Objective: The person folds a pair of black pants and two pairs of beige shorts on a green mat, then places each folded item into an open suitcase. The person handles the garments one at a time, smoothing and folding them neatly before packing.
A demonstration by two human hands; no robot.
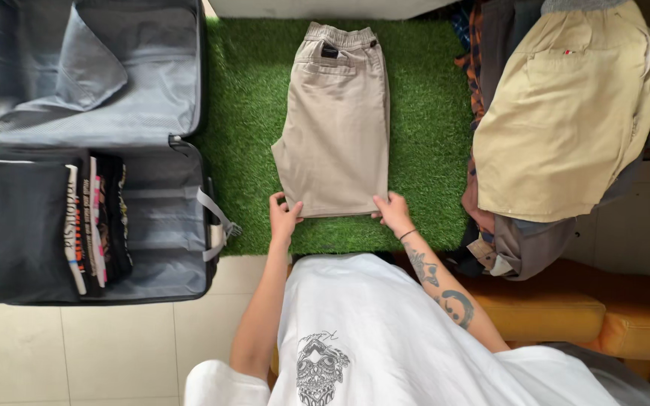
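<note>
Fingers (289,208) of both hands pinch folded beige cotton shorts (336,128) on shaggy turf (423,113).

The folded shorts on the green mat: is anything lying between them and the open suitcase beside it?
Nothing visible. Both hands, left and right, grip the near edge of the shorts. Only bare green mat lies between them and the suitcase, whose near half has free space beside stacked dark clothes.

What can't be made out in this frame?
- Head view: the pile of clothes runs off the top and right edges; the tan top piece hides what's under it.
- Suitcase: cut at the left edge.
- Left hand and right hand: fingertips hidden under the folded shorts.
</note>
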